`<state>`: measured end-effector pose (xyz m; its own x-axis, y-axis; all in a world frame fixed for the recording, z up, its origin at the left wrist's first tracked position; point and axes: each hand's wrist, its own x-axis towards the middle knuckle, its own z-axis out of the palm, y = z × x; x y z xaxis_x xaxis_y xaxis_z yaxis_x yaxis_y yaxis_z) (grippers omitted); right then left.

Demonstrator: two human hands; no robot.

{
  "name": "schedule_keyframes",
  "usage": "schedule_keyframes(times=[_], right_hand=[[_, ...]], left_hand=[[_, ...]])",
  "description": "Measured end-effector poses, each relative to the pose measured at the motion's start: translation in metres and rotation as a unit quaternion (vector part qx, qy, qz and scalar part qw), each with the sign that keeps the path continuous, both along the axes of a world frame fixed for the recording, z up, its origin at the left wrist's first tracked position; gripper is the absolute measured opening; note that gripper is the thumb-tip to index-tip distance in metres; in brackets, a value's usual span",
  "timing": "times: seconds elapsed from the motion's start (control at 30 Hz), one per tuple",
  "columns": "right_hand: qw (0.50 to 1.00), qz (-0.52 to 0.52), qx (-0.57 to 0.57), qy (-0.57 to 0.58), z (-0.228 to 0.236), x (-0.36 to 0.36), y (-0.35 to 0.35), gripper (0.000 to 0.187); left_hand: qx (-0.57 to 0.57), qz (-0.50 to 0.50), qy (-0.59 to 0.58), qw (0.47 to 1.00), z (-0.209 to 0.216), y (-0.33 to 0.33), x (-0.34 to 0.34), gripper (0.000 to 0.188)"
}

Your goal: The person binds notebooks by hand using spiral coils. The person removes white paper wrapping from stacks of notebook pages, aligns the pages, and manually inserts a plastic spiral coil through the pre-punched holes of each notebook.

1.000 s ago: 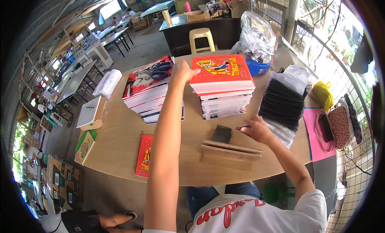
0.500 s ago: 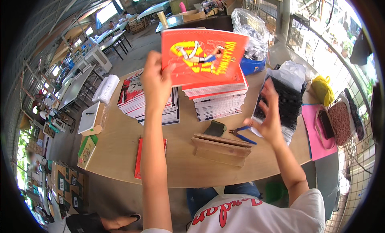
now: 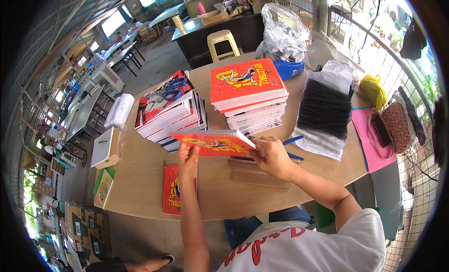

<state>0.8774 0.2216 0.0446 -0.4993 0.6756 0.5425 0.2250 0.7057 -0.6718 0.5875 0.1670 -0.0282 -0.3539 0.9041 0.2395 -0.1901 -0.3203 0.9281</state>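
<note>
A red spiral notebook (image 3: 220,145) with a printed cover is held up over the table, tilted so its edge faces me. My left hand (image 3: 188,157) grips its left end. My right hand (image 3: 273,156) is closed at its right end, with the fingertips partly hidden. Blue handles of pliers (image 3: 295,156) show behind my right hand; whether it touches them I cannot tell. Below lies a brown wooden board piece (image 3: 259,177). Another red notebook (image 3: 172,190) rests flat near the front edge, left of my left forearm.
Behind stand a tall stack of red notebooks (image 3: 250,89) and a second stack (image 3: 170,115) with blue-handled scissors (image 3: 173,88) on top. Black wire coils (image 3: 325,108) lie on white wrapping at right, near a yellow bundle (image 3: 374,90). A blue container (image 3: 287,68) holds plastic bags.
The raised notebook has come down toward me and tilted. My right hand, spread and apart before, has moved left and closed at the notebook's right end.
</note>
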Motion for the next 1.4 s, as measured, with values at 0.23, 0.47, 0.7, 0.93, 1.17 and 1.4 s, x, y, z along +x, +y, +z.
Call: schedule_keyframes(times=[0.23, 0.47, 0.7, 0.93, 1.17, 1.4], right_hand=[[1.0, -0.001, -0.021, -0.005, -0.007, 0.012, -0.006, 0.014], [0.998, -0.056, -0.008, -0.017, -0.044, 0.078, -0.02, 0.018], [0.98, -0.006, -0.148, 0.132, -0.106, 0.093, -0.051, 0.073], [0.958, 0.045, -0.257, 0.119, -0.108, 0.081, -0.044, 0.055], [0.921, -0.326, 0.07, -0.202, -0.105, 0.149, 0.07, 0.02], [0.976, -0.201, 0.061, -0.047, -0.059, 0.167, 0.077, 0.025]], left_hand=[[0.007, -0.03, 0.022, 0.999, -0.008, 0.009, 0.007, 0.051], [-0.034, -0.08, 0.056, 0.995, -0.061, -0.01, 0.069, 0.041], [0.044, -0.105, -0.022, 0.993, -0.09, -0.032, 0.1, 0.073], [0.019, 0.155, 0.755, 0.637, 0.085, -0.051, 0.201, 0.058], [0.083, 0.052, 0.6, 0.794, 0.059, -0.018, 0.217, 0.032], [0.072, 0.148, 0.659, 0.734, 0.055, -0.012, 0.232, 0.029]])
